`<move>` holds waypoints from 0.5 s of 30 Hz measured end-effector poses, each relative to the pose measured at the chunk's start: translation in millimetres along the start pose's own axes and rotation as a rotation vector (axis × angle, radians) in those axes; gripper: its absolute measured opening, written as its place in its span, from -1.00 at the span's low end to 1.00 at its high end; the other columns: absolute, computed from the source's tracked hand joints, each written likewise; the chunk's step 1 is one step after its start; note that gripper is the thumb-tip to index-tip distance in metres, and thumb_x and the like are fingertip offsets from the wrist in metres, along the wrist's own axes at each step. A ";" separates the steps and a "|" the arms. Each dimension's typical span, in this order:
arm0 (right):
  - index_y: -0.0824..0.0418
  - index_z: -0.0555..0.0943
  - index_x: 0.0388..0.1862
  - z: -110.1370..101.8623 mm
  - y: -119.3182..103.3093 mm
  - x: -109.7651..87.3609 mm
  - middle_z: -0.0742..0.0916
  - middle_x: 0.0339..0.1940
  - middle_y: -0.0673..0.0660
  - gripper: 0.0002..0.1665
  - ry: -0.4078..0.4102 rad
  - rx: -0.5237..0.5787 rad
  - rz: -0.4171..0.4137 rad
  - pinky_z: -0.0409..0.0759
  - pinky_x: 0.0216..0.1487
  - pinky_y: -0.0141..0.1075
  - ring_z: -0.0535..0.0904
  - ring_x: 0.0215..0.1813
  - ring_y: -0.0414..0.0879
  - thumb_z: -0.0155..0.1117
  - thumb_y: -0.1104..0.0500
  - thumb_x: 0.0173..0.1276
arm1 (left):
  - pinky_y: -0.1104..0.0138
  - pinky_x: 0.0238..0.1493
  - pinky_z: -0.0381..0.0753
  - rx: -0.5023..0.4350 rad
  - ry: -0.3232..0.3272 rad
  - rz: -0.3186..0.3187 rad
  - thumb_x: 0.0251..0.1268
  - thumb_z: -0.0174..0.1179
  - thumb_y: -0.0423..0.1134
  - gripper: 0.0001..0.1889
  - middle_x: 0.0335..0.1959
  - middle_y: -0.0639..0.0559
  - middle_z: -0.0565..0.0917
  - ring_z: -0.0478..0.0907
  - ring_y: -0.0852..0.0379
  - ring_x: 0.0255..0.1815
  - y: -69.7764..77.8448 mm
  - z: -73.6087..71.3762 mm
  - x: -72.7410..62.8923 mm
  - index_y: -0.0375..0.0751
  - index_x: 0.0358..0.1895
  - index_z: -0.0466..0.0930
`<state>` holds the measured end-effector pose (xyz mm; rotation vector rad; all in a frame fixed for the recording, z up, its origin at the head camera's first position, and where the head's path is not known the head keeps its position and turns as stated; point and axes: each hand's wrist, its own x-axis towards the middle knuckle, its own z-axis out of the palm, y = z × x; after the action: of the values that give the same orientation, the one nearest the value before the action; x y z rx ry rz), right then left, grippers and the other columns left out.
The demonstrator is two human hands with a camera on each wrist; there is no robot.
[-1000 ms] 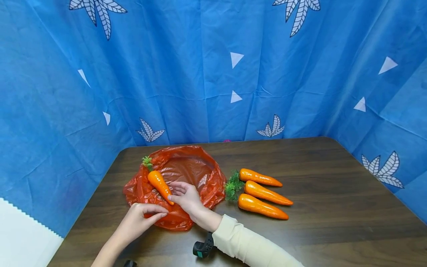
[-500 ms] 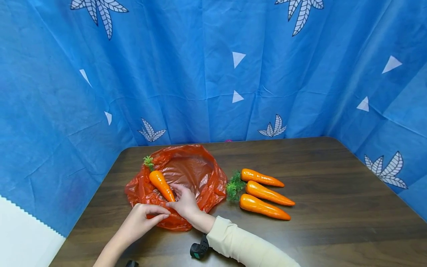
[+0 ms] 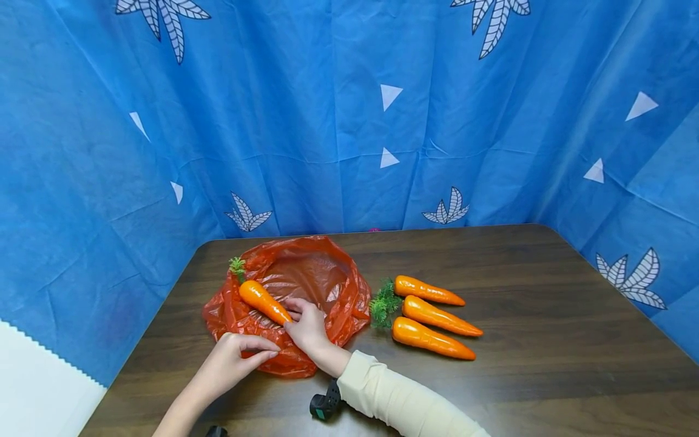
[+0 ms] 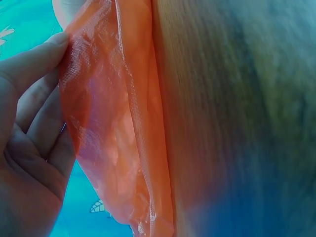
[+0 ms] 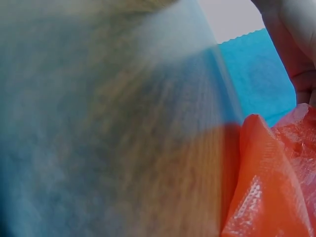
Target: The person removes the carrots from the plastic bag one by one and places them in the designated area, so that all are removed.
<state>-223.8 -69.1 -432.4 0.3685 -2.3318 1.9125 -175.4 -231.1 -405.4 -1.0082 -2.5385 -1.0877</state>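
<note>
A crumpled, see-through red plastic bag [image 3: 349,300] lies with its mouth spread on the table. My left hand [image 3: 233,357] pinches the bag's near rim between thumb and fingers; in the left wrist view that left hand [image 4: 34,103] has the film of the red bag [image 4: 103,108] stretched from its fingertips. A shiny orange carrot [image 3: 261,298] with a green tuft slants over the bag's left part, tuft toward the far left. My right hand [image 3: 310,331] pinches the carrot's narrow tip. The bag [image 5: 269,187] fills the lower right of the right wrist view.
Three more carrots [image 3: 437,346] lie side by side right of the bag, their green leaves [image 3: 384,303] toward it. A black wrist camera [image 3: 324,405] hangs by my right cuff. A blue curtain [image 3: 349,121] stands behind the brown wooden table [image 3: 546,315].
My right hand has shifted slightly to the right, and the carrot has swung with it, its tip further right and its tuft slightly left. The left hand keeps its pinch on the bag.
</note>
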 end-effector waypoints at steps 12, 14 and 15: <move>0.42 0.60 -0.03 -3.7 6.8 2.6 0.72 -0.28 0.20 -0.59 0.053 -0.015 0.064 0.62 -0.21 -0.31 0.67 -0.25 -0.04 0.33 0.52 0.08 | 0.35 -0.29 0.62 0.007 -0.045 -0.082 0.10 0.34 -0.31 -0.92 -0.38 0.27 0.69 0.61 0.29 -0.30 2.5 -1.7 1.2 -0.12 -0.32 0.75; 0.42 0.59 -0.01 -3.8 6.9 2.3 0.72 -0.28 0.20 -0.57 0.046 -0.026 0.053 0.62 -0.21 -0.31 0.67 -0.25 -0.04 0.32 0.53 0.07 | 0.35 -0.29 0.61 0.005 -0.047 -0.092 0.11 0.34 -0.30 -0.93 -0.39 0.27 0.69 0.61 0.29 -0.30 2.9 -1.5 1.2 -0.12 -0.32 0.75; 0.43 0.58 0.00 -3.8 7.0 2.1 0.72 -0.28 0.20 -0.56 0.039 -0.035 0.043 0.62 -0.21 -0.31 0.67 -0.25 -0.04 0.32 0.53 0.07 | 0.35 -0.30 0.61 0.002 -0.045 -0.092 0.11 0.34 -0.30 -0.93 -0.39 0.27 0.69 0.61 0.30 -0.31 3.1 -1.5 1.1 -0.12 -0.32 0.75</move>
<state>-227.8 -64.4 -437.9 0.2778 -2.3633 1.8769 -174.4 -230.0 -402.1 -0.9339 -2.6456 -1.0981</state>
